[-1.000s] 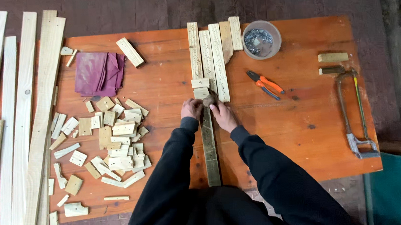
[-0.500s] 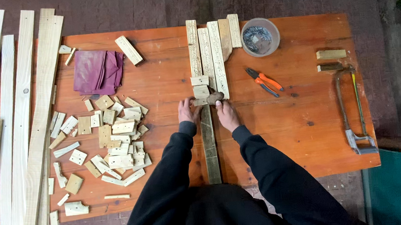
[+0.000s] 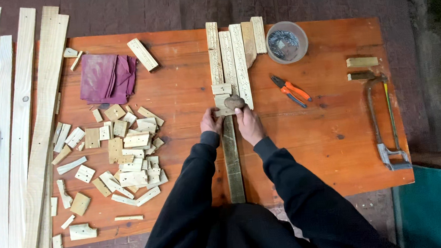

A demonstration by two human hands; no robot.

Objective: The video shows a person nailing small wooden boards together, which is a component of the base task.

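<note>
- A dark wooden strip [image 3: 232, 159] lies on the orange table [image 3: 336, 147], starting at the near edge by the person's body and running straight away toward the far edge; its long axis is near-to-far, so it points at the bundle of slats beyond.
- The left hand [image 3: 211, 122] rests against the strip's left side near its far end, fingers curled onto a small pale block [image 3: 222, 101] that sits across the strip. It seems to steady the block rather than lift it; how tightly it grips I cannot tell.
- The right hand [image 3: 248, 124] lies on the strip's right side, fingers reaching to a rounded grey stone [image 3: 235, 101] on top of the block. The fingers touch the stone, apparently closed loosely about it, probably using it as a hammer, though the hold is partly hidden.
- Placing the hands on either side looks like a way to keep the strip and block from shifting.
- Left of the hands, toward the near left corner, small offcuts [image 3: 119, 152] lie scattered.
- Right of the hands lie orange-handled pliers [image 3: 291, 90], and by the right edge a hacksaw [image 3: 386, 123].
- Farther on, pale slats [image 3: 236, 55] lie parallel to the strip, reaching the far edge, with a bowl of nails [image 3: 286, 41] beside them and a purple cloth [image 3: 108, 77] to the far left.
</note>
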